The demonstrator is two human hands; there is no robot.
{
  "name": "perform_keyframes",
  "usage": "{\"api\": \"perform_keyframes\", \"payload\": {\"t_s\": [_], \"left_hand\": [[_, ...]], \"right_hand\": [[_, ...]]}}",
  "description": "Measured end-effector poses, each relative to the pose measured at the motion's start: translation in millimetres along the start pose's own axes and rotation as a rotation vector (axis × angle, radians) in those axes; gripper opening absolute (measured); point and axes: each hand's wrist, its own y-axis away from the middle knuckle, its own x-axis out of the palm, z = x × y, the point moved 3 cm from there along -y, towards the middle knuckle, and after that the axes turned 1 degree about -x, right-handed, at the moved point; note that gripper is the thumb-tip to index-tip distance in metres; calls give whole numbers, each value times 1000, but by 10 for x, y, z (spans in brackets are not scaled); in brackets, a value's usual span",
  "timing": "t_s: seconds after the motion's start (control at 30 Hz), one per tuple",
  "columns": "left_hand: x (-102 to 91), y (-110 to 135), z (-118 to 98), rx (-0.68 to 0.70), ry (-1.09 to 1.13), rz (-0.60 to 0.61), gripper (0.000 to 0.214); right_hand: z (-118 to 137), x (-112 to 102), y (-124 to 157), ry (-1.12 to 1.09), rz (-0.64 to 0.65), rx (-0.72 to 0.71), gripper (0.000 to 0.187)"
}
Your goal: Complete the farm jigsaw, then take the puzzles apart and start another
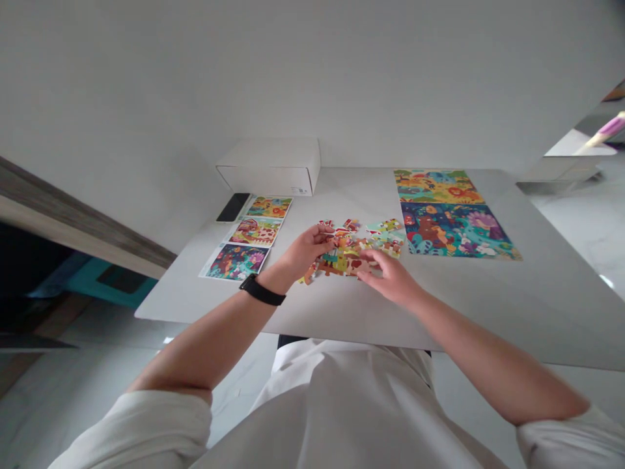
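Observation:
A heap of loose colourful jigsaw pieces [364,244] lies in the middle of the white table [342,306]. My left hand [306,251], with a black watch on its wrist, has its fingers curled over the left side of the heap and pinches a piece at its top left. My right hand [388,273] rests on the near right side of the heap, fingers bent onto the pieces. Two finished puzzles [449,212] lie side by side to the right of the heap.
Three picture cards [251,238] lie in a row at the left, with a black phone [233,207] beside the farthest one. A white cardboard box [271,166] stands at the table's back edge against the wall. A wooden ledge runs along the left.

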Motion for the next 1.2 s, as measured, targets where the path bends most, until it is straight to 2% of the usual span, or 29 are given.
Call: {"api": "perform_keyframes", "payload": {"t_s": [0.07, 0.13, 0.23, 0.33, 0.5, 0.6, 0.73, 0.8, 0.87, 0.93, 1.0, 1.07, 1.1, 1.2], "left_hand": [[53, 4, -31, 4, 36, 46, 51], [60, -2, -49, 35, 61, 37, 50], [-11, -19, -48, 135, 83, -56, 45], [-72, -16, -23, 180, 99, -60, 47], [-59, 32, -15, 141, 141, 41, 50], [-68, 12, 4, 116, 136, 17, 49], [-196, -93, 71, 109, -25, -75, 42], [-292, -123, 75, 147, -257, -146, 32], [-354, -100, 36, 245, -538, -225, 21], [-346, -32, -12, 334, -719, -246, 24], [-285, 34, -30, 333, -749, -158, 32], [-240, 67, -26, 268, -718, -68, 31], [-246, 67, -25, 239, -711, -66, 30], [-367, 20, -23, 184, -834, -181, 24]], "right_hand": [[86, 125, -209, 151, 18, -115, 33], [133, 229, -386, 210, 65, -173, 24], [130, 312, -553, 213, 137, -99, 15], [105, 349, -620, 153, 210, 8, 24], [107, 390, -675, -29, 298, -9, 32], [115, 387, -690, 49, 365, -52, 25], [101, 379, -675, 159, 478, -58, 35], [78, 370, -681, 135, 461, -33, 39], [47, 358, -704, 108, 403, -1, 40], [27, 343, -739, 69, 333, 10, 39], [31, 325, -780, 10, 299, -17, 38], [41, 287, -829, -38, 298, -41, 38], [37, 252, -863, -46, 290, -35, 38], [-32, 67, -1005, 47, 170, 34, 36]]}}
